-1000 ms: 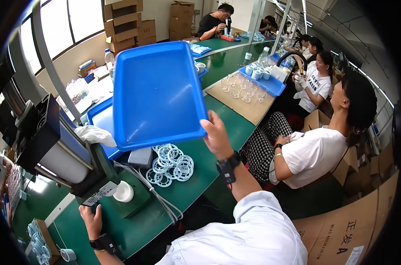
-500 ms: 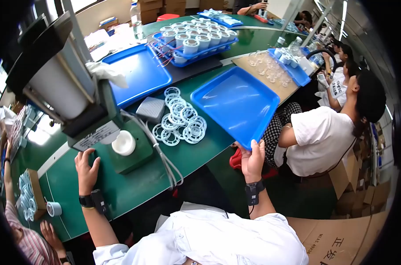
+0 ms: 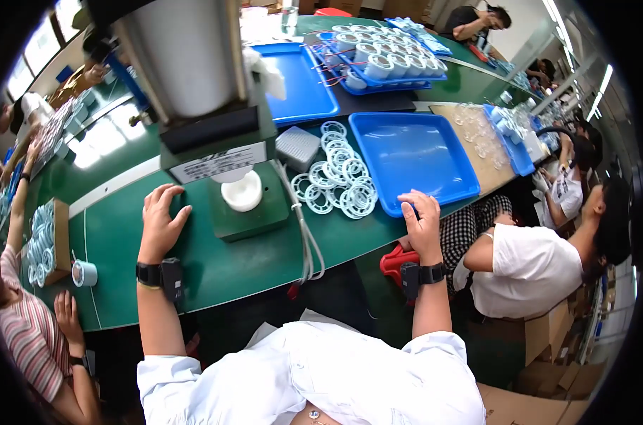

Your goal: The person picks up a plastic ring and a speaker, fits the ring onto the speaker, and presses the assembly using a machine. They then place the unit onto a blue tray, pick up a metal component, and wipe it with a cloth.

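Note:
My left hand (image 3: 163, 225) rests on the green table with thumb and fingers apart, holding nothing. Just right of it stands a press-like machine with a grey cylinder (image 3: 183, 60) and a green base (image 3: 254, 225) bearing a round white piece (image 3: 242, 193). At the near rim of a blue tray (image 3: 417, 159) is my right hand (image 3: 423, 225), its fingers loosely bent and apart over that rim, not gripping it. The tray lies flat and holds nothing. Several pale blue rings (image 3: 339, 166) are piled between machine and tray.
A grey ridged block (image 3: 297, 146) and a looped grey cable (image 3: 303, 237) lie by the machine. Behind are another blue tray (image 3: 293, 81) and stacked trays of white cups (image 3: 381, 67). A co-worker (image 3: 530, 265) sits close on the right, another (image 3: 34, 329) on the left.
The blue tray, tilted and held at its corner by my right hand before, now lies level on the table. My right hand has loosened its grip. The view has shifted left.

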Demonstrator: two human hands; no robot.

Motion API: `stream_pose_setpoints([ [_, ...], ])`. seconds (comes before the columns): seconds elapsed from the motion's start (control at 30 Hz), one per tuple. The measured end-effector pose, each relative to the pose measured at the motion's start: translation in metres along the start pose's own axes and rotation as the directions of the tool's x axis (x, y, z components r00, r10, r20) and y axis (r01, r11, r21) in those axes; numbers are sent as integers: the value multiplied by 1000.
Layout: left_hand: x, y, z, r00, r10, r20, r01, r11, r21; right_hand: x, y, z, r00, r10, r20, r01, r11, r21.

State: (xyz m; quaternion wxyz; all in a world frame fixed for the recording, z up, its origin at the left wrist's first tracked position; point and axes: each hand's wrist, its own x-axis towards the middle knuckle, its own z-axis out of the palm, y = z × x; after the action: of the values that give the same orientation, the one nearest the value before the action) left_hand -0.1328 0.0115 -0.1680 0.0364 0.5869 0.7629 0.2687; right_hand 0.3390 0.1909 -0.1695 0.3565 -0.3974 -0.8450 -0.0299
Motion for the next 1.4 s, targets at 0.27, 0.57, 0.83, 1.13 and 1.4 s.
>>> stream_pose_setpoints([
  [0.27,-33,2,-10,996,78,-44,-82,992,-94,4,-2,3,973,-55,224,28,992,120],
  [0.57,-132,-134,-139,938,-250,-240,325,874,360,33,-55,-6,995,44,87,-67,954,291],
  [0.83,-115,-79,-128,962,-270,-48,274,929,251,78,-68,29,951,-93,295,-7,946,323],
  [1.13,-80,38,-20,988,-134,-72,111,959,-260,100,-56,87,917,-101,387,59,991,117],
  [1.4,-78,81,8,998,-65,-20,53,927,-371,90,-56,73,913,-141,384,55,973,225],
])
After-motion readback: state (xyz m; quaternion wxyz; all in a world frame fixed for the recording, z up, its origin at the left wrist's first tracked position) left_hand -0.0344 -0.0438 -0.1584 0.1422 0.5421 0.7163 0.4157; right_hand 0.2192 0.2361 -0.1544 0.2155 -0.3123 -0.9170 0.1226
